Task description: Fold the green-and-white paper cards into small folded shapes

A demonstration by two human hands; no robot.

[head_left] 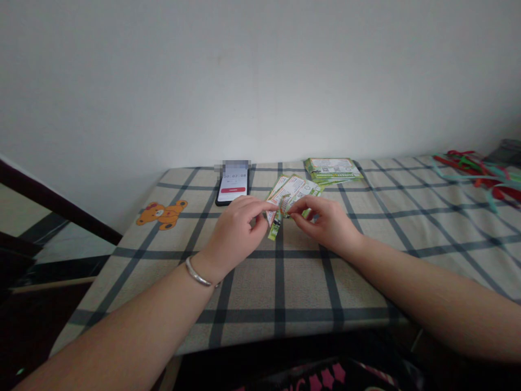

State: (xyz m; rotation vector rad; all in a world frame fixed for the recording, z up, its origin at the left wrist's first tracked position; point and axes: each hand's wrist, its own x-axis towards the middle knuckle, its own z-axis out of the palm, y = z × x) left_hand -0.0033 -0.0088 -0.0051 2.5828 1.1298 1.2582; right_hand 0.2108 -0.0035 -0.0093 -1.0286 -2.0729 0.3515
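Both my hands meet over the middle of the checked tablecloth (285,282). My left hand (236,231), with a silver bangle on its wrist, pinches a fanned bunch of green and white paper cards (292,193) between thumb and forefinger. My right hand (325,220) pinches the same cards from the right side, fingers closed on their lower edge. The cards spread out away from me, just above the cloth.
A stack of the same green cards (331,168) lies at the back of the table. A phone (233,184) with a lit screen lies back left. An orange bear print (163,213) marks the cloth at left. Red and green ribbons (480,171) lie far right. A white wall stands behind.
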